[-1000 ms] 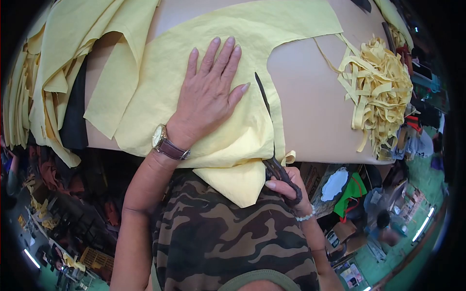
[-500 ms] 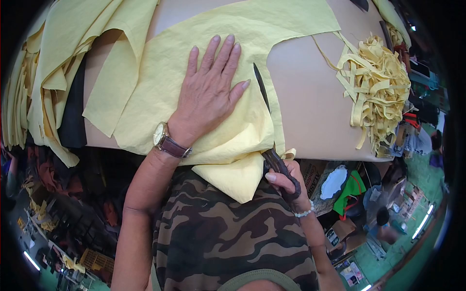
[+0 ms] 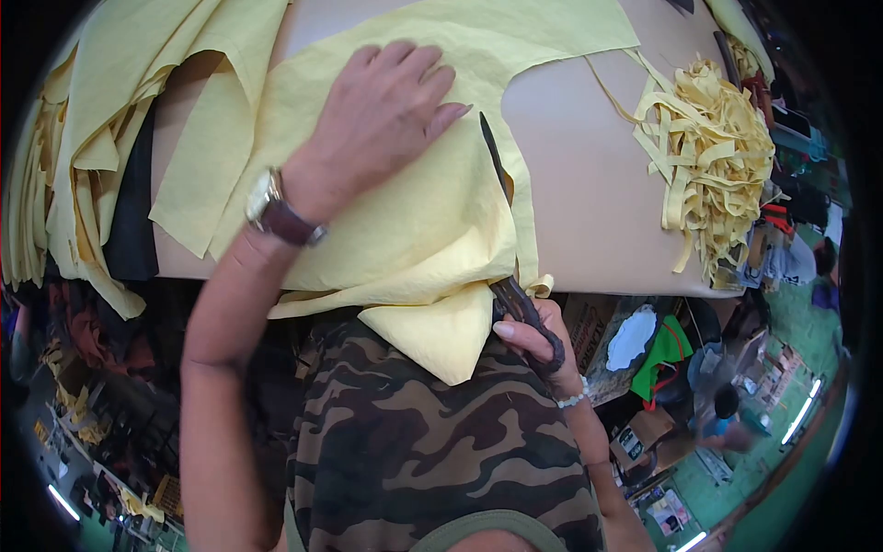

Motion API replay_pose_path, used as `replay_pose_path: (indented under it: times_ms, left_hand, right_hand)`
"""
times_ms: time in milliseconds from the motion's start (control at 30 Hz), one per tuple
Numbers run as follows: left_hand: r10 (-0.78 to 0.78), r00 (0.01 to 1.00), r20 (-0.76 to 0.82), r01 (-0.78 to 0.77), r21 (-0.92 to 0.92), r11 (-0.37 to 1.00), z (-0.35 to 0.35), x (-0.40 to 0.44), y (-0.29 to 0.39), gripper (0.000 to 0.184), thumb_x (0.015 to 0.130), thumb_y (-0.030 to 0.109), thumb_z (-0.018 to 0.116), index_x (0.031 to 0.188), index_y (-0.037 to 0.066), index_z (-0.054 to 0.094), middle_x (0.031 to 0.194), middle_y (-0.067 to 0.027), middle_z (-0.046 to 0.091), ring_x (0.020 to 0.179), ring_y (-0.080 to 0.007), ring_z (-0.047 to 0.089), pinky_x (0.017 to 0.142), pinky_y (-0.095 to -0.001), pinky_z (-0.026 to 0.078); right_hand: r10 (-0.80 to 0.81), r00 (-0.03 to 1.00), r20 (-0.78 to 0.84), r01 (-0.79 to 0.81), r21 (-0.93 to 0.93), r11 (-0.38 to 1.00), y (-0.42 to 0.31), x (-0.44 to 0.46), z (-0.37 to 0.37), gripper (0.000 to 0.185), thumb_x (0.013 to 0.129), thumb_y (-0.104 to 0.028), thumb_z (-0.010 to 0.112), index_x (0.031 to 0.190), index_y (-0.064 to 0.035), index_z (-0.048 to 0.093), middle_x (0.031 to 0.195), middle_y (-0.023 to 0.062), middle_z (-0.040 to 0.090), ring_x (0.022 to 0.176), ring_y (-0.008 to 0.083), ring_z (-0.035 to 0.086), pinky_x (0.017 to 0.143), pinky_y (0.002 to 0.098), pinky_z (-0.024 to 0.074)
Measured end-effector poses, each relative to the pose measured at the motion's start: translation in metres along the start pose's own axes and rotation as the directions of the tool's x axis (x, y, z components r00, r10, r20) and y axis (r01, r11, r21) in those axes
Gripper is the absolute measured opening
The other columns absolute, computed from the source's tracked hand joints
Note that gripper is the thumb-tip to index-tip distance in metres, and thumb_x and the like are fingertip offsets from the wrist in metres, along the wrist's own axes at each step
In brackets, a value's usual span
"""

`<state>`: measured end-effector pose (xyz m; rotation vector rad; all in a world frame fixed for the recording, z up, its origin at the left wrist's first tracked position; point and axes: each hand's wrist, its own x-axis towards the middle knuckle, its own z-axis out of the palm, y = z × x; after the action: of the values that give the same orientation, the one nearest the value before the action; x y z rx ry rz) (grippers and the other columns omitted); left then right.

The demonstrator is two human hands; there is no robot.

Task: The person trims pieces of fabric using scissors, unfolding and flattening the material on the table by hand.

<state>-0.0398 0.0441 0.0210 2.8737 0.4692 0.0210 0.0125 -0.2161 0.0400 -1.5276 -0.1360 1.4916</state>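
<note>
A large piece of yellow fabric (image 3: 405, 212) lies across the table, its near corner folded and hanging over the front edge. My left hand (image 3: 386, 110), a little blurred, is over the upper middle of the fabric with palm down, fingers bent and thumb out to the right. Nothing is seen in it. At the table's front edge my right hand (image 3: 543, 336) grips the dark handles of a pair of scissors (image 3: 518, 304). One long blade shows on top of the fabric near its right edge, pointing away from me; the other blade is hidden beneath. A narrow yellow strip curls beside the handles.
Several layers of yellow fabric (image 3: 64, 184) hang at the table's left, beside a dark cloth (image 3: 133, 212). A tangled heap of yellow strips (image 3: 713, 156) lies at the right end of the table (image 3: 589, 202). Boxes and a green cloth (image 3: 664, 359) are below, at right.
My left hand has lifted from lying flat with fingers stretched, and moved up and left with fingers bending. The right hand and scissors have hardly moved.
</note>
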Motion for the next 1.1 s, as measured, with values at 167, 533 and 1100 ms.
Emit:
replay_pose_path:
  times_ms: [167, 533, 1100]
  left_hand:
    - [0.216, 0.950, -0.226, -0.203, 0.082, 0.976, 0.030, 0.008, -0.034, 0.066, 0.083, 0.050, 0.049, 0.136, 0.015, 0.031, 0.140, -0.0064, 0.030, 0.130, -0.0243, 0.025, 0.107, -0.0453, 0.018]
    - [0.172, 0.961, -0.215, -0.169, 0.031, 0.985, 0.032, 0.007, -0.032, 0.072, 0.082, 0.055, 0.046, 0.138, 0.015, 0.027, 0.142, -0.0064, 0.026, 0.132, -0.0236, 0.021, 0.109, -0.0443, 0.013]
    - [0.106, 0.959, -0.264, -0.105, 0.018, 0.994, 0.037, 0.000, -0.024, 0.053, 0.090, 0.035, 0.040, 0.137, 0.012, 0.029, 0.142, -0.0066, 0.029, 0.131, -0.0233, 0.024, 0.108, -0.0420, 0.014]
  right_hand:
    - [-0.012, 1.000, 0.000, 0.012, 0.023, 1.000, 0.002, 0.000, 0.000, 0.026, 0.075, -0.020, 0.067, 0.062, -0.0064, 0.050, 0.050, -0.0049, 0.044, 0.041, 0.0023, 0.037, 0.039, 0.0180, 0.0250]
    - [-0.063, 0.997, 0.035, 0.052, 0.261, 0.964, -0.010, 0.013, 0.009, 0.033, 0.073, -0.028, 0.065, 0.069, -0.0005, 0.048, 0.052, 0.0012, 0.044, 0.042, 0.0080, 0.042, 0.042, 0.0205, 0.0344]
    - [-0.022, 1.000, 0.006, 0.020, 0.238, 0.971, -0.009, 0.014, 0.018, 0.024, 0.082, -0.019, 0.060, 0.068, -0.0036, 0.048, 0.048, -0.0002, 0.044, 0.038, 0.0057, 0.041, 0.038, 0.0190, 0.0328]
